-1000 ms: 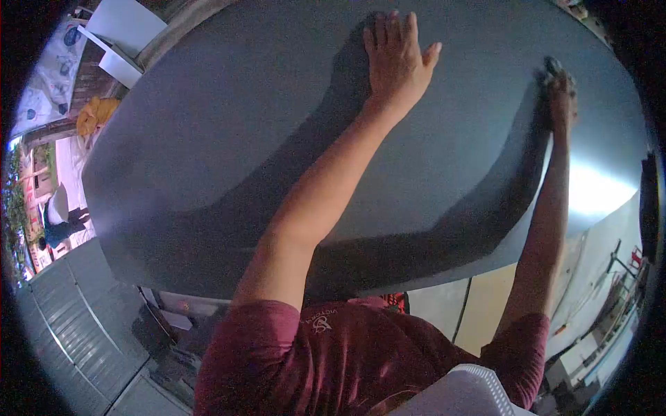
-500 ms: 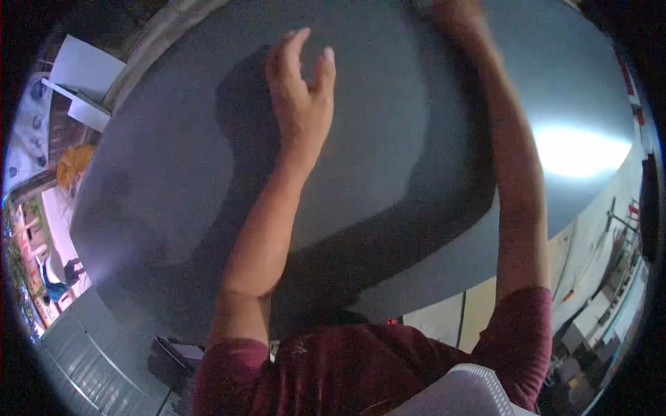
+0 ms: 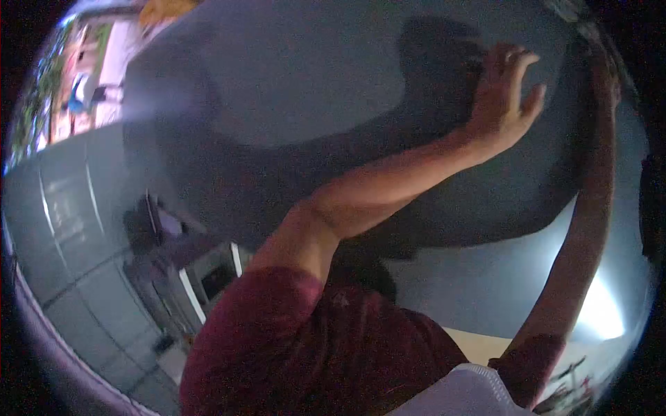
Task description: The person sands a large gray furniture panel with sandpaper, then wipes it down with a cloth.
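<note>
A large smooth dark-grey panel [image 3: 298,76] fills most of the view, with shadows of my arms across it. Over its upper right part is my left hand [image 3: 506,100], thumb apart from loosely curled fingers, with nothing held. My right arm stretches up along the right side. At the panel's far right edge, my right hand [image 3: 605,82] is dim and blurred, and I cannot tell whether its fingers hold anything.
Grey floor tiles [image 3: 59,243] lie at lower left, beside a dark frame with pale bars [image 3: 193,295]. Yellow cloth [image 3: 165,10] shows at the top left, near a bright outdoor area. A lamp's glare [image 3: 600,312] reflects at lower right.
My view has turned, so the panel appears shifted and more floor shows at left. Both hands appear farther right in view, the left still loosely spread.
</note>
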The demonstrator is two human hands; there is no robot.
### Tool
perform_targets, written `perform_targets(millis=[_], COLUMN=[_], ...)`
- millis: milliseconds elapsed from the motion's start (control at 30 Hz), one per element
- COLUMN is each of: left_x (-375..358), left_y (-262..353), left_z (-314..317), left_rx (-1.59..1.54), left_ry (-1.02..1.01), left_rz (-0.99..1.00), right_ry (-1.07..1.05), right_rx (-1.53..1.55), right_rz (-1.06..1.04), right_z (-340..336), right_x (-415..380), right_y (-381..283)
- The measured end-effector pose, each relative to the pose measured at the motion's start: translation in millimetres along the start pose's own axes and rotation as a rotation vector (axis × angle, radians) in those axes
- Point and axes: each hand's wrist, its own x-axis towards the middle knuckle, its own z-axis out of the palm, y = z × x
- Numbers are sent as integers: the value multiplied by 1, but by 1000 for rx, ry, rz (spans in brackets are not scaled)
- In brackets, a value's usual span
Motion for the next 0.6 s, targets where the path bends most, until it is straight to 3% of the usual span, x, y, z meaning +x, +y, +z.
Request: perform_targets(millis=[100, 133, 200, 300, 333, 367, 400, 467, 533, 567, 600], left_x=[11, 14, 30, 42, 41, 41, 41, 43, 50, 54, 58], left_y=[-12, -22, -30, -27, -31, -34, -38, -49, -47, -34, -27], left_z=[8, 17, 31, 31, 21, 12, 34, 65, 71, 59, 48], left_rx=[-240, -261, -272, -219, -189, -163, -100, -13, -11, 1, -106], left_ry=[20, 103, 306, 273, 159, 46, 6, -33, -243, -249, -434], left_rz=[-109, -41, 121, 21, 69, 119, 11, -80, -175, -147, -169], right_ry=[90, 163, 211, 183, 164, 138, 4, -419, -152, -135, -130], right_rx=[165, 224, 312, 279, 258, 252, 638, 578, 184, 204, 154], right_rz=[-453, -592, -751, -847, -868, -853, -749, 37, 86, 102, 49], right_z=[-78, -109, -145, -152, -151, -151, -167, -227, -158, -175, -185], right_x=[-73, -108, -145, -151, -151, -151, -148, -167, -171, -190, -208], right_y=[-134, -160, -175, -155, -145, -133, -128, -118, -32, -36, -43])
